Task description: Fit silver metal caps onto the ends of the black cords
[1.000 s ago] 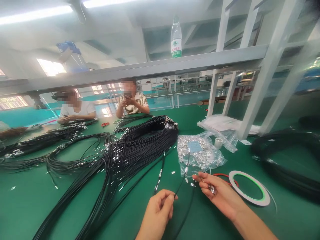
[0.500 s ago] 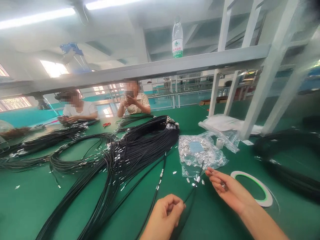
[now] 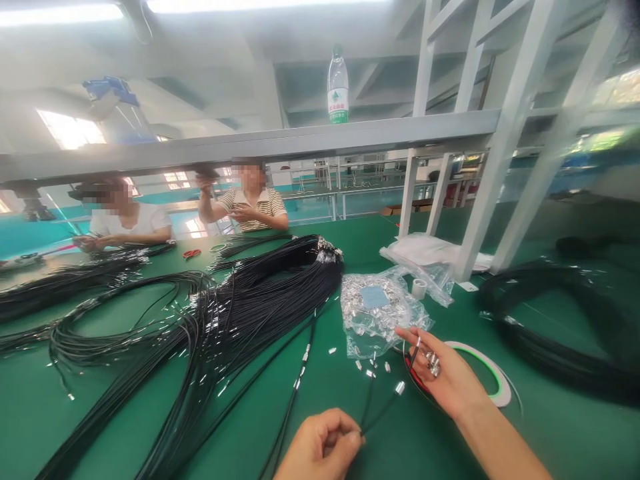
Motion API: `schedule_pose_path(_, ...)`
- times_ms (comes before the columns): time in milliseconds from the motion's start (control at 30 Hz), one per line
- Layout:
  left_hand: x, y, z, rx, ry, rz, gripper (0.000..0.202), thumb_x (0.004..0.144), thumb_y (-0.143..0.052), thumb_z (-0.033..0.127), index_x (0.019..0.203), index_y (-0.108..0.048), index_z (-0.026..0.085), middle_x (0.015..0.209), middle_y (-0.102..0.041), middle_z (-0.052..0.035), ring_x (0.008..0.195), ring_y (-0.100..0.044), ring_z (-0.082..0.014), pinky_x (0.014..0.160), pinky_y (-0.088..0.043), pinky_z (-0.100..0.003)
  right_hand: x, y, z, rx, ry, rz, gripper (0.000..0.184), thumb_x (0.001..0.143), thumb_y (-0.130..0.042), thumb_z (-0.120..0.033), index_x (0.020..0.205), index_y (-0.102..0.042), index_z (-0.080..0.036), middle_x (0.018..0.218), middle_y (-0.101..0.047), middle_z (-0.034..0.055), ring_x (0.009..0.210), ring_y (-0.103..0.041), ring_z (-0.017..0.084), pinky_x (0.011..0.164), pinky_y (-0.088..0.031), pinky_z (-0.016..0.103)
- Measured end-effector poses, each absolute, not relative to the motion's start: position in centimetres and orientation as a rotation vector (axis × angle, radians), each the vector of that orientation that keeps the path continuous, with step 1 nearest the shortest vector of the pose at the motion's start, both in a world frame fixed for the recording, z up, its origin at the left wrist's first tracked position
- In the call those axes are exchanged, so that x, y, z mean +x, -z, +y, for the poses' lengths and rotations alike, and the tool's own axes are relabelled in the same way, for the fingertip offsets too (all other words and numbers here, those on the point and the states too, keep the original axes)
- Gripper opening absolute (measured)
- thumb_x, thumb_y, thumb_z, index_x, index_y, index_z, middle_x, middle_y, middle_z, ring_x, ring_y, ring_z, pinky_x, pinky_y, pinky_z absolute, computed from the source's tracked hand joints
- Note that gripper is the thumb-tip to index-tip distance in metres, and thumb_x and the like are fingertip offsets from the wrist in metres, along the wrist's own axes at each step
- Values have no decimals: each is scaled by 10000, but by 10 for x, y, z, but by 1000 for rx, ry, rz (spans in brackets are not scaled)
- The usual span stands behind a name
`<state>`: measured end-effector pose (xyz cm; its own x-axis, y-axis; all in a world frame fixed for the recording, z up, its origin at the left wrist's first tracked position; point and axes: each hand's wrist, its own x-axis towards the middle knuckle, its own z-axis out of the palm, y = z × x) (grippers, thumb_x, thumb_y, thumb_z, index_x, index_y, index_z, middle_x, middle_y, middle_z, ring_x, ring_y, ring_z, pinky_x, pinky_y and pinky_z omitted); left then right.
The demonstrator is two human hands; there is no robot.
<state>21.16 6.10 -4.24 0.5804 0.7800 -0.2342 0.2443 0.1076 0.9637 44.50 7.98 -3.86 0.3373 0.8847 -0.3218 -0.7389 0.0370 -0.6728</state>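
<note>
Right hand (image 3: 443, 380) now holds black cable (image 3: 375, 417) end, ferrule-tipped

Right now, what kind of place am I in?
Probably a cable assembly workshop: black cables heaped on a green bench, a bag of metal ferrules, and co-workers handling cables opposite.

This is a factory assembly hall for cable work. A long green desk (image 3: 75, 427) carries a heap of black cables (image 3: 260, 300); just right of the heap lies a clear bag of metal ferrules (image 3: 375, 310). Beyond the heap two co-workers (image 3: 250, 207) sit at cables, under a grey steel shelf rail (image 3: 300, 140), with further benches behind.
</note>
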Motion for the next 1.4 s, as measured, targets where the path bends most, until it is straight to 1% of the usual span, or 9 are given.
schedule_pose_path(167,212,41,61,1451,-483,914,416,762,-583,580,756,-511,171,459,-343,110,417,-263,-59,461,-198,-228,443,38,78,-890,-1180,-267,215,652,-775,-277,651,-600,-154,928,-710,111,394,-260,12,331,-220,156)
schedule_pose_path(300,213,41,60,1451,-476,930,415,763,-577,582,757,-521,170,467,-338,110,419,-274,-60,458,-207,-226,441,36,78,-929,-1137,-403,327,615,-818,-385,648,-579,-164,947,-712,114,383,-231,7,355,-221,194)
schedule_pose_path(500,212,43,61,1449,-505,952,443,741,-587,607,742,-526,169,519,-383,86,442,-296,-59,464,-220,-222,440,36,76,-1006,-1077,-565,399,629,-795,-489,702,-553,-180,915,-715,94,375,-253,11,380,-187,222)
schedule_pose_path(667,210,48,63,1448,-532,927,464,749,-578,621,769,-531,160,522,-367,87,441,-285,-62,454,-215,-218,434,40,75,-1074,-1002,-706,413,701,-737,-541,791,-546,-185,908,-713,84,395,-302,29,402,-181,230)
schedule_pose_path(767,210,49,63,1454,-549,938,459,764,-563,617,783,-530,159,502,-361,91,441,-290,-67,452,-215,-216,424,43,75,-1053,-1043,-681,417,712,-736,-534,849,-562,-180,926,-710,88,409,-306,27,422,-193,228)
schedule_pose_path(900,213,48,62,1474,-589,972,405,810,-533,566,795,-522,161,481,-383,88,446,-295,-73,467,-223,-218,400,49,70,-977,-1228,-646,382,732,-736,-508,814,-569,-174,972,-701,85,418,-300,17,439,-196,223)
schedule_pose_path(1100,210,45,64,1485,-793,1112,411,829,-505,568,812,-537,158,542,-406,65,527,-363,-99,519,-275,-222,382,53,65,-982,-1406,-611,407,720,-739,-500,904,-676,-143,654,-659,91,468,-371,84,411,-192,204)
schedule_pose_path(1267,190,38,76,1345,-1116,1400,459,789,-532,610,918,-560,171,627,-499,33,574,-393,-118,535,-311,-223,410,53,76,-918,-1394,-247,294,592,-831,-316,739,-678,-113,723,-659,70,414,-257,21,355,-190,167)
schedule_pose_path(1400,187,34,78,1312,-1161,1354,455,764,-588,586,932,-582,163,636,-550,12,608,-438,-131,568,-357,-230,424,58,79,-885,-1394,-224,233,592,-821,-254,693,-660,-119,622,-582,19,422,-305,36,340,-224,157)
